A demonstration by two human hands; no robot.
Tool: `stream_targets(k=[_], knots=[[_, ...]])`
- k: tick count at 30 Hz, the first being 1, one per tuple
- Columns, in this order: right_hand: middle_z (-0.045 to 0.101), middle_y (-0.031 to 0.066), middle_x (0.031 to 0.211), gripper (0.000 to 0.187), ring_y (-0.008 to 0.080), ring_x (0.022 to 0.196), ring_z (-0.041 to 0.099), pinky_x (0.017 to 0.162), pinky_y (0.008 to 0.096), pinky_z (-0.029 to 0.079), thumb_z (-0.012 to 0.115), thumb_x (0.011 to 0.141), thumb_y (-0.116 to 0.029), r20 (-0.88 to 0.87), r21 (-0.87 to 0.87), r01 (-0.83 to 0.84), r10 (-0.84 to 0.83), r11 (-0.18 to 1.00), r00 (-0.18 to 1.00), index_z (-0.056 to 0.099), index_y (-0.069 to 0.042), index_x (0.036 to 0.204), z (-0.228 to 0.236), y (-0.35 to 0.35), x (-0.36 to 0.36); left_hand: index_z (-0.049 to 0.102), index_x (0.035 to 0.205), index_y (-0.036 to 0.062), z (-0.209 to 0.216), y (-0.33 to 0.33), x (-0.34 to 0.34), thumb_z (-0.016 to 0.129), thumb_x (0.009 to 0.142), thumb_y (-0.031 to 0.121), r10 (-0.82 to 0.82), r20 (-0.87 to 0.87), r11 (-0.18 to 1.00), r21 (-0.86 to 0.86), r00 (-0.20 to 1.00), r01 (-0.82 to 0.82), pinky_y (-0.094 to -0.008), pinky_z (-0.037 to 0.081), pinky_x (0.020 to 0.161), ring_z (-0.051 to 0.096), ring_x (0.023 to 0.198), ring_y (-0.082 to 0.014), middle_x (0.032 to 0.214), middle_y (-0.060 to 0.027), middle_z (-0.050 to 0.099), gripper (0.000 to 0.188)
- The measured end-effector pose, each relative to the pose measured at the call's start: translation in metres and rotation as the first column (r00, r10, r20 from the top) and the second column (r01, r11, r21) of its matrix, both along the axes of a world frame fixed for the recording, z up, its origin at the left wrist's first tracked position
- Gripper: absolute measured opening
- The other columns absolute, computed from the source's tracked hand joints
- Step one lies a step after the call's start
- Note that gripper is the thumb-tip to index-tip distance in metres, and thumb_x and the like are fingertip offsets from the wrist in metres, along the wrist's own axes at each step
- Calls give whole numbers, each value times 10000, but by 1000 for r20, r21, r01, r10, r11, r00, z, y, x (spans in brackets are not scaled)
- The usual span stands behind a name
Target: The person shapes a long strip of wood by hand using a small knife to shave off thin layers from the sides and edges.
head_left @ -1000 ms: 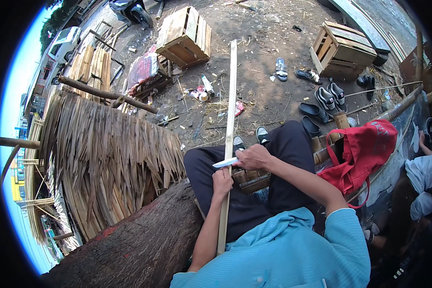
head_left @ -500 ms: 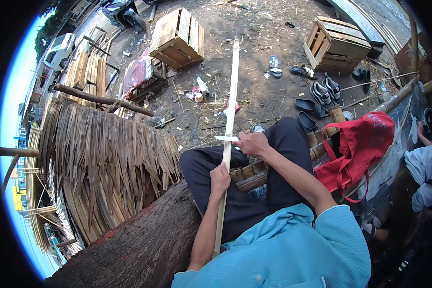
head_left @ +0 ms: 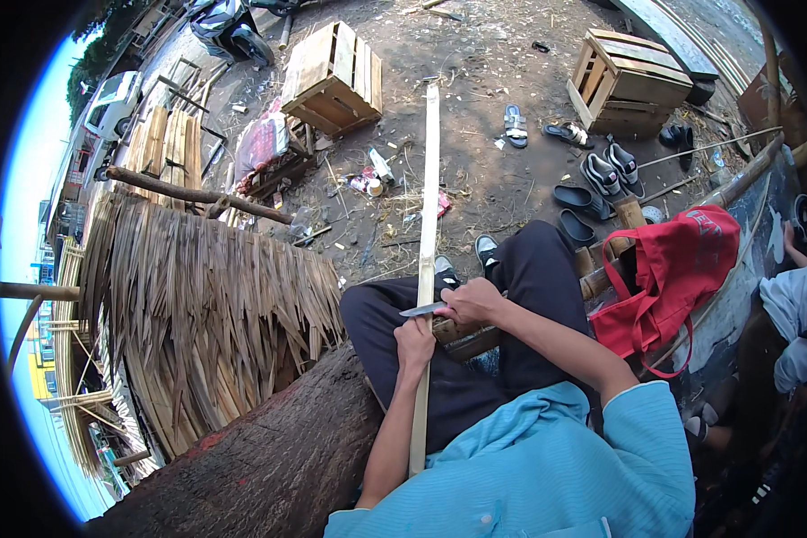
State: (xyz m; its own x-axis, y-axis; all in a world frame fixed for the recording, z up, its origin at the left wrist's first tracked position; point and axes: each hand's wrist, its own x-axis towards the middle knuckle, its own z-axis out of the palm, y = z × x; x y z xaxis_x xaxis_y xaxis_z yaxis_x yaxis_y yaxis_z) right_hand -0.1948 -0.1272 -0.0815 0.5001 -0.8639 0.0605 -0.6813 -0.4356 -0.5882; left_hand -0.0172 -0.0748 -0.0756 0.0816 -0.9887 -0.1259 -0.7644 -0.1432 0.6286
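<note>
A long pale strip, apparently bamboo (head_left: 429, 197), runs from my lap out between my knees over the ground. My left hand (head_left: 414, 343) is closed around it at lap height. Just beyond, my right hand (head_left: 472, 303) grips a knife (head_left: 423, 309); its handle is hidden in my fingers. The blade points left and lies across the strip, close to my left fingertips. The strip's near end rests against my blue shirt (head_left: 529, 466).
A tree trunk (head_left: 260, 439) and a dry-leaf thatch panel (head_left: 206, 296) stand at my left. On my right lies a red bag (head_left: 668, 278), with another person's sleeve (head_left: 791, 305) beyond. Wooden crates (head_left: 336, 76) and several shoes (head_left: 610, 170) are ahead.
My right hand has drawn the knife along the strip toward me, close to my left hand. The strip's far end has shifted slightly left and nearer.
</note>
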Motion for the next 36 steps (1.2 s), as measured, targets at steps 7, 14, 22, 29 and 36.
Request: stream_targets(k=[7, 14, 22, 29, 36], knots=[[585, 152, 544, 506, 354, 508, 604, 468, 461, 470, 426, 891, -531, -35, 19, -85, 86, 996, 996, 532, -65, 723, -4, 7, 8, 578, 693, -26, 2, -4, -2, 360, 967, 260, 0, 33, 1000, -12, 999, 0, -397, 480, 494, 610, 469, -286, 474, -143, 550, 453], [545, 143, 502, 507, 333, 473, 585, 409, 437, 432, 431, 890, -539, -10, -59, 62, -63, 996, 998, 526, -73, 715, -13, -16, 6, 567, 664, -39, -11, -5, 1, 347, 966, 230, 1, 54, 1000, 19, 999, -2, -411, 474, 480, 620, 487, -289, 487, -155, 559, 460], [562, 159, 531, 451, 350, 491, 587, 440, 456, 438, 452, 903, -486, -8, -37, 153, -153, 988, 988, 518, -66, 751, -13, -21, 5, 565, 700, -59, -2, 3, 6, 345, 959, 225, -61, 66, 998, 1, 996, 61, -436, 470, 495, 623, 518, -327, 523, -198, 564, 443], [575, 162, 547, 457, 346, 533, 612, 478, 458, 462, 456, 893, -493, -70, -66, 137, -141, 988, 987, 539, -58, 780, -12, -40, -9, 562, 679, -34, -5, 7, 8, 339, 973, 247, -92, 111, 970, -216, 990, 114, -370, 471, 430, 589, 413, -240, 460, -122, 536, 463], [546, 149, 506, 471, 351, 482, 588, 438, 454, 449, 444, 895, -506, -1, -118, -50, 51, 992, 999, 511, -67, 738, -19, -32, -12, 567, 696, -34, 5, 8, -2, 330, 980, 260, -145, 145, 965, -199, 979, 172, -393, 460, 448, 593, 430, -259, 461, -125, 530, 472]])
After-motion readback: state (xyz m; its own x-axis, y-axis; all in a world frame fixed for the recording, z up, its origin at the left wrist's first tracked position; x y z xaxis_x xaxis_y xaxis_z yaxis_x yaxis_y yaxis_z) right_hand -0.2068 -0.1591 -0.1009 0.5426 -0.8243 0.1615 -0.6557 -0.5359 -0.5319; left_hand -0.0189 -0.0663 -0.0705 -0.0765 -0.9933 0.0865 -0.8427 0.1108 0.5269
